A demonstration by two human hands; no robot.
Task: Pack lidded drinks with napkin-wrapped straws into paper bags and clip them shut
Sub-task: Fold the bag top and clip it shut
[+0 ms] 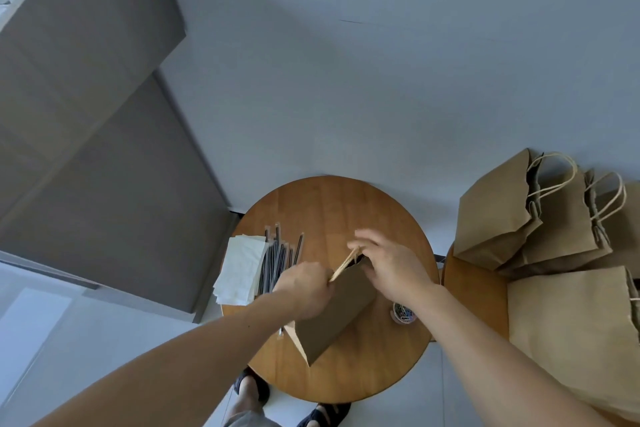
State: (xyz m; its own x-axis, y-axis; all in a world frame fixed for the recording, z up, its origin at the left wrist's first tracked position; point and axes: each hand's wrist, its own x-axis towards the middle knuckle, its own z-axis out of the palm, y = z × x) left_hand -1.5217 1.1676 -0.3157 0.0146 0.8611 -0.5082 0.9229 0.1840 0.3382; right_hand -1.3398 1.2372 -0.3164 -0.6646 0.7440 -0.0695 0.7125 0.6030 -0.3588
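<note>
A brown paper bag (332,315) stands tilted on the round wooden table (346,204). My left hand (304,288) grips its top edge and handle at the left. At the bag's mouth on the right, my right hand (388,263) pinches the top edge with its fingers. What is inside the bag is hidden. A stack of white napkins (240,269) lies at the table's left edge, with several black wrapped straws (278,258) beside it. A small clear cup of clips (403,313) stands under my right wrist.
Several brown handled paper bags (519,215) stand on a second wooden table at the right, with a larger one (571,333) in front. A grey cabinet (104,149) rises on the left. My sandalled feet (252,388) show below the table.
</note>
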